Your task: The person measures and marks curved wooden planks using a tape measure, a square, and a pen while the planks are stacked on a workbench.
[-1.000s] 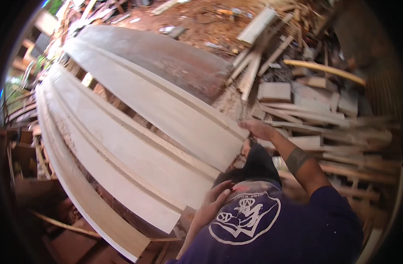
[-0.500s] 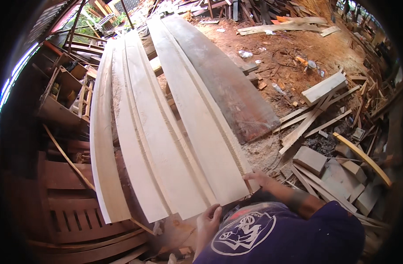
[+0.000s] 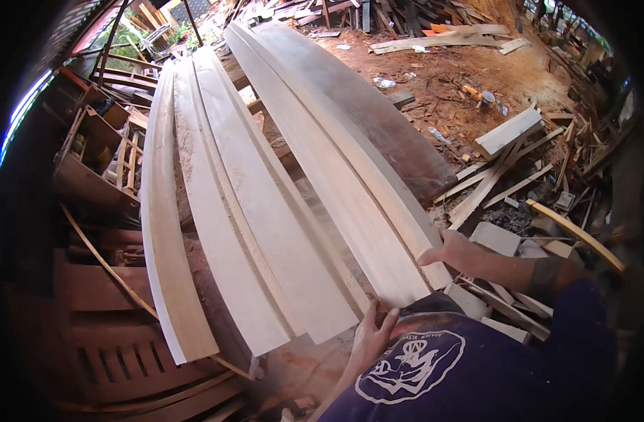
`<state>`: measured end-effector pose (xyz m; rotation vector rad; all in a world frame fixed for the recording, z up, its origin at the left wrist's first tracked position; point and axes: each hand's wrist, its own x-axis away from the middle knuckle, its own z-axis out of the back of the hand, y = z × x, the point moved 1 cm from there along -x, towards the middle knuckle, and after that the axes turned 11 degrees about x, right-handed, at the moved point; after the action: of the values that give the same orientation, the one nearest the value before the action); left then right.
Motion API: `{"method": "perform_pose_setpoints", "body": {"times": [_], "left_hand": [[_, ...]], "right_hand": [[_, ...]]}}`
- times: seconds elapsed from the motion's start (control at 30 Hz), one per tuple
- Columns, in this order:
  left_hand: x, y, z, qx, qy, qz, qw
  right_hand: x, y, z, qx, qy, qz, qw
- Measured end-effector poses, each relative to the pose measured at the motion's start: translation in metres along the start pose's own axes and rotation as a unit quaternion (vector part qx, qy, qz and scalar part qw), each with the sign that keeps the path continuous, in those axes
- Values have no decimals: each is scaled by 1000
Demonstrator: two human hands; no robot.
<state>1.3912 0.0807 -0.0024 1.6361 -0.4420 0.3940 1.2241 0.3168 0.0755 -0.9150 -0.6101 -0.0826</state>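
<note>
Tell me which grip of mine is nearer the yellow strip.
Your right grip: it holds the edge of a pale board, left of and slightly below the yellow strip in view. Your left grip is farther left and lower.

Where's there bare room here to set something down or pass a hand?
The dark panel, bordered by the right hand's pale board and ground litter, shows a bare stretch. A hand could perhaps pass between that board and its left neighbour. It's crowded right of the hand, among scrap wood.
</note>
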Motion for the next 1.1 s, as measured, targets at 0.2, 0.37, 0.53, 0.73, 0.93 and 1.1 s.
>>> {"method": "perform_pose_setpoints", "body": {"times": [0.2,0.37,0.53,0.73,0.93,1.1], "left_hand": [[-33,124,-50,108,-60,142,982],[-94,110,-146,175,-163,70,968],[-144,118,-240,419,-154,93,890],[-193,102,-296,351,-77,67,931],[-215,67,-302,206,17,155,966],[-236,24,-305,88,26,133,987]], "right_hand": [[35,-62,68,-72,-52,-36,995],[29,-48,158,111,-6,-26,994],[-5,-17,239,150,9,2,989],[-72,91,283,67,3,72,995],[-127,174,259,-134,-109,-24,985],[-157,218,253,-233,-161,-32,959]]}}
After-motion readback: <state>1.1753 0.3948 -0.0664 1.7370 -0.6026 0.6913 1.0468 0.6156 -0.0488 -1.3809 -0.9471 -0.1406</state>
